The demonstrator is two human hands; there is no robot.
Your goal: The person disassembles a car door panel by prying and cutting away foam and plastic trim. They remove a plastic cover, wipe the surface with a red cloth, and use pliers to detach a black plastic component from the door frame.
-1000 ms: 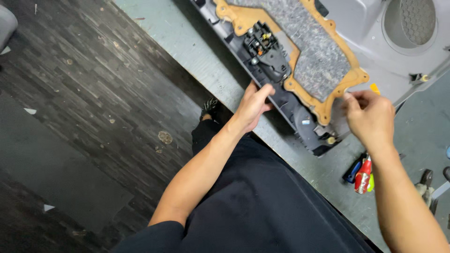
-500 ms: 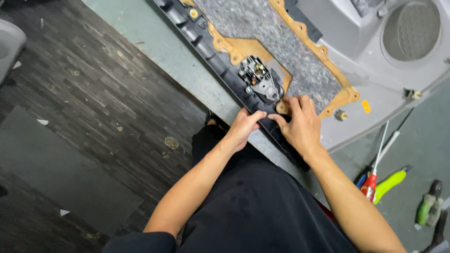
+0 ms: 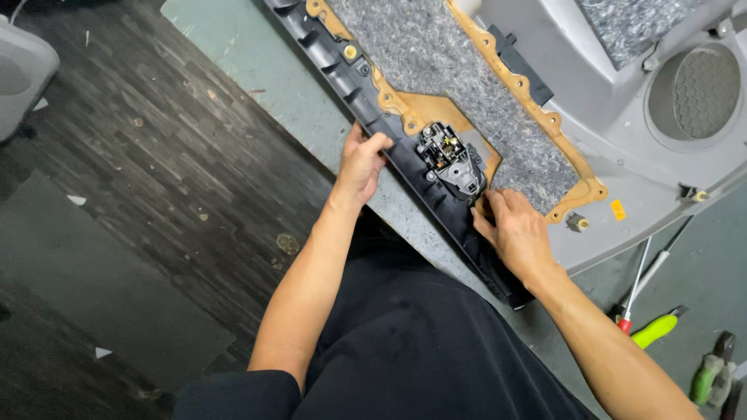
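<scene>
Left hand [image 3: 362,165] grasps the dark near edge of the car door panel [image 3: 661,155]; right hand [image 3: 515,232] pinches at its handle mechanism [image 3: 451,162] on the tabletop [image 3: 257,70]

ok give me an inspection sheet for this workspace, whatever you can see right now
surface: grey-green workbench, bare near edge
job's things: door panel lying inner side up, grey felt pad, dark handle mechanism
clutter: red-handled screwdriver, green-handled tool, more tools at right edge
grippers: left hand grips the panel's dark edge; right hand has fingertips at the mechanism
cables: nothing seen
surroundings: dark wood-pattern floor, grey object top left
</scene>
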